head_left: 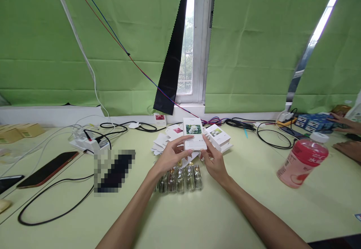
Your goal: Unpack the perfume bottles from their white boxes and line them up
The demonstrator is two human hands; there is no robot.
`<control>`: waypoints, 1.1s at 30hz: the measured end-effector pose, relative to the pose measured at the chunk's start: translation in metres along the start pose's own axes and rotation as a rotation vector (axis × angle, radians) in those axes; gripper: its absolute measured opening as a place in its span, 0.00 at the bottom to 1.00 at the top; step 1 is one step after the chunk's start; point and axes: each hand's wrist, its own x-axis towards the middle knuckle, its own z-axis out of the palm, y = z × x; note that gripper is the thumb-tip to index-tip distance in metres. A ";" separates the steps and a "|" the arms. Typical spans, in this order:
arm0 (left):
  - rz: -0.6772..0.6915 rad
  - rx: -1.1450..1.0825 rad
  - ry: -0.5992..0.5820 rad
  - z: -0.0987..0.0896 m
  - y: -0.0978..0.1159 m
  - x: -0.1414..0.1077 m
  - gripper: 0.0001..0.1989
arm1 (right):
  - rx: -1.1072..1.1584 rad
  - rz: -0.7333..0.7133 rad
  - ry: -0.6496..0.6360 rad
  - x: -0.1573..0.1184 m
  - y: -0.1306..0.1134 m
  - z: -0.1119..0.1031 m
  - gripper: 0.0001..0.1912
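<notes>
Between my two hands is a white box (193, 123) with a white-flower picture on its front, held upright above the table. My left hand (175, 152) grips its left side and lower edge. On the lower right side, the fingers of my right hand (214, 161) close on the same box. Below my hands stands a row of small glass bottles (180, 181) with metallic tops, partly covered by my left hand. Behind the held box lie white flower-print boxes (218, 136) and flattened white cartons (160, 143).
A pink drink bottle (303, 162) stands to the right. Left are a phone (47, 169), a power strip (90, 143) and looping cables (56, 181). Another person's hands (348, 125) are by blue boxes (316, 122) at far right. Black cables (239, 124) run along the wall.
</notes>
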 end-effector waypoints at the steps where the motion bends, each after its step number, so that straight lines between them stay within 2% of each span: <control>1: 0.001 0.000 -0.002 0.000 0.000 0.000 0.30 | -0.004 0.002 0.002 0.000 0.000 0.000 0.29; 22: 0.006 0.016 -0.005 0.000 -0.001 0.001 0.30 | -0.004 -0.016 0.045 0.000 0.000 0.000 0.27; 33: -0.006 0.035 0.024 0.001 0.001 0.000 0.25 | -0.008 -0.006 0.039 0.000 -0.001 -0.002 0.25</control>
